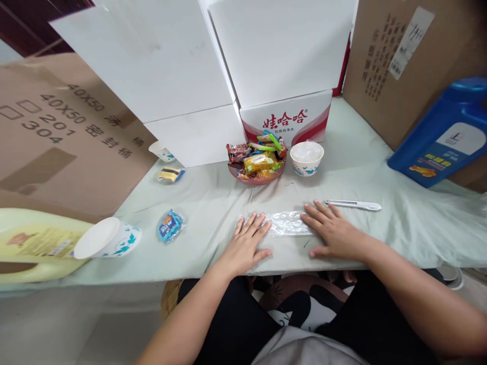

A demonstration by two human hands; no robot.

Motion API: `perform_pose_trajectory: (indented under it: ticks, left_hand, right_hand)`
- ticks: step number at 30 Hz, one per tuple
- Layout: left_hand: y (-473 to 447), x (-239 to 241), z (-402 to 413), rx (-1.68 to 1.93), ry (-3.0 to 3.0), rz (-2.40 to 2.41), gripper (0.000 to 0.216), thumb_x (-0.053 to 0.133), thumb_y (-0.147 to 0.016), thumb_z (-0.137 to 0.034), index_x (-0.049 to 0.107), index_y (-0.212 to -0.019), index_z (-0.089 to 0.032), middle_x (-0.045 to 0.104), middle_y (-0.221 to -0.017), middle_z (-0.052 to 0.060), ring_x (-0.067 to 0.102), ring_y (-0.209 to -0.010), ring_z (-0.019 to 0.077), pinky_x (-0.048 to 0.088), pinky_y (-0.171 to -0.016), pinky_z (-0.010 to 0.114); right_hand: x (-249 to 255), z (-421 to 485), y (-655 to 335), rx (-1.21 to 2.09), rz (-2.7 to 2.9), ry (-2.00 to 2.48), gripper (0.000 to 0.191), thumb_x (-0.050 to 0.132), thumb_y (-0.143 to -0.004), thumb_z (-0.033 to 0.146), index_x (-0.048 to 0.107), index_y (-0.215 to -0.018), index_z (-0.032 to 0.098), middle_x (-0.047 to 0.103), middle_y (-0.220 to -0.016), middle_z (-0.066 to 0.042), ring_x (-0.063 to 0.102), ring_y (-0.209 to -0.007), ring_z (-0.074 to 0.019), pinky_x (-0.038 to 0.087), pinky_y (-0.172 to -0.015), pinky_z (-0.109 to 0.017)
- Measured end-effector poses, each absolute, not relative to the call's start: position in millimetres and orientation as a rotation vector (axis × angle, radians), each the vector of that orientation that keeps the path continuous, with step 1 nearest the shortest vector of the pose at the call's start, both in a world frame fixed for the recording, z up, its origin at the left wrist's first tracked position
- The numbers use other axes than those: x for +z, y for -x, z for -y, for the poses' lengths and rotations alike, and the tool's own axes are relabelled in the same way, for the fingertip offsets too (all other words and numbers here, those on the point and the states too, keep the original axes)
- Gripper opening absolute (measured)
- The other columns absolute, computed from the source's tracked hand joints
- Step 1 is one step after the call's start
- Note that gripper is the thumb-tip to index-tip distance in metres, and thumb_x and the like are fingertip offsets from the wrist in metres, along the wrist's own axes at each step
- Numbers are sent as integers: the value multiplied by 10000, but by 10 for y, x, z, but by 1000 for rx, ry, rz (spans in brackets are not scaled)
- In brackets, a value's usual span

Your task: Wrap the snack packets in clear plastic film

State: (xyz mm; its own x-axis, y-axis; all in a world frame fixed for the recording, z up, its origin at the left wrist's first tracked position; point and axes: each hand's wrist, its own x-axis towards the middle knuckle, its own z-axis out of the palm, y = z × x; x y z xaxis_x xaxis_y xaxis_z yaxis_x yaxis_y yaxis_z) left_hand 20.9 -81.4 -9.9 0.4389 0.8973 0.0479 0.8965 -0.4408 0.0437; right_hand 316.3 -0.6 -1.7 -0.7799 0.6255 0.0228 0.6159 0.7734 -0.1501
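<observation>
A strip of clear crinkled plastic (287, 224) lies flat on the cloth-covered table close to its front edge. My left hand (243, 247) rests with spread fingers on the strip's left end. At the other end, my right hand (337, 233) lies palm down, its fingers apart over the plastic. Just beyond the right fingertips is a white utility knife (353, 205). Farther back stands a pinkish bowl (258, 178) heaped with wrapped snacks (261, 159), and a white paper bowl (307, 165) with blue leaves sits to its right.
A blue wrapped snack (170, 225) and a yellow one (170, 175) lie on the left. Beyond them are a tilted paper cup (110, 238) and a pale yellow jug (41, 246). White boxes (198, 137) line the back; a blue bottle (441, 137) leans at right beside a cardboard box (399, 66).
</observation>
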Motion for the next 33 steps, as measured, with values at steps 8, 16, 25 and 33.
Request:
perform_pose_trajectory:
  ticks: [8,16,25,33]
  left_hand:
    - [-635,209,918,545,-2694,-1492,369,556,-903,-308,579,-1222,-123,600,-1215,156,544,-1137,279,469,-977,432]
    - [-1239,-72,1021,685,-2748,-1357,471,611,-844,-473,606,-1152,-117,669,-1094,173,617,-991,346,528,-811,498]
    - [-970,-5,851,1130,-1874,-1383,160,513,-889,-229,638,-984,-197,706,-941,58,670,-873,185,547,-782,324]
    - [-782,-115,532,1002,-1643,-1863,624,644,-787,-196,368,-1347,-187,631,-716,-55,609,-628,127,492,-671,267]
  right_hand:
    - [184,-62,-3245,342,2684,1318,400,478,-874,149,557,-1263,100,664,-1094,-165,633,-999,-285,476,-874,-405]
    - [474,135,-3267,1768,2287,698,338,554,-893,340,501,-1194,196,620,-780,16,611,-610,-125,475,-571,-242]
    - [139,78,-3044,1955,1990,739,688,344,-929,664,369,-1411,173,646,-1125,-137,668,-859,-193,540,-663,-311]
    - [-22,135,-2847,1788,1973,1050,797,612,-848,286,172,-1503,175,629,-737,25,641,-630,-155,479,-522,-246]
